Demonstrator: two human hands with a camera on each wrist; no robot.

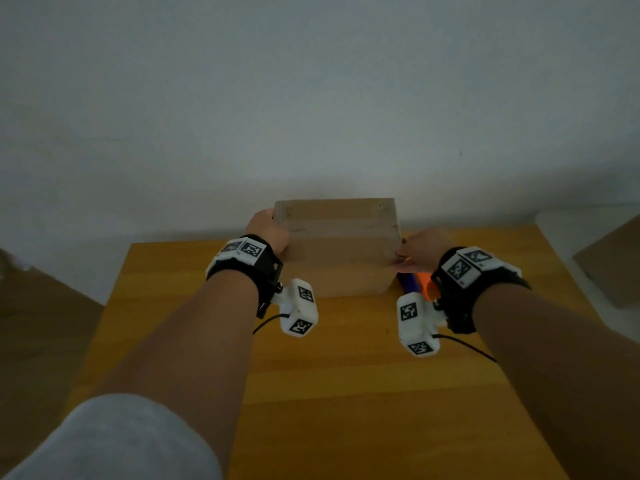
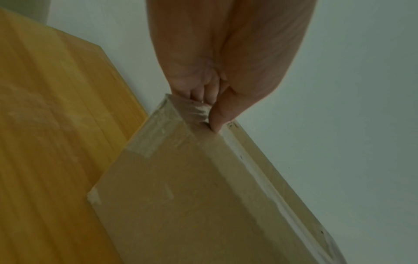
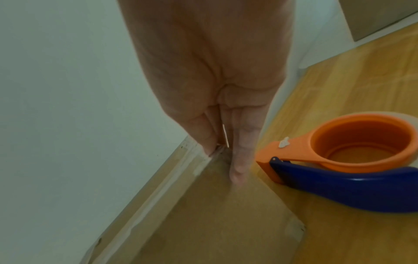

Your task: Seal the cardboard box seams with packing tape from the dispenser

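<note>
Both hands (image 1: 268,228) grip cardboard box (image 1: 339,244) ends; dispenser (image 3: 353,160) just beside.

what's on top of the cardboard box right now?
A strip of clear packing tape runs along the top of the cardboard box. Left hand and right hand grip its upper side edges. The dispenser sits beside it on the table. Contents hidden.

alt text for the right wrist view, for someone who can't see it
The right hand grips the edge of a cardboard box on a wooden table. An orange and blue tape dispenser lies on the table just right of the box, untouched, and a pale wall fills the left.
</note>
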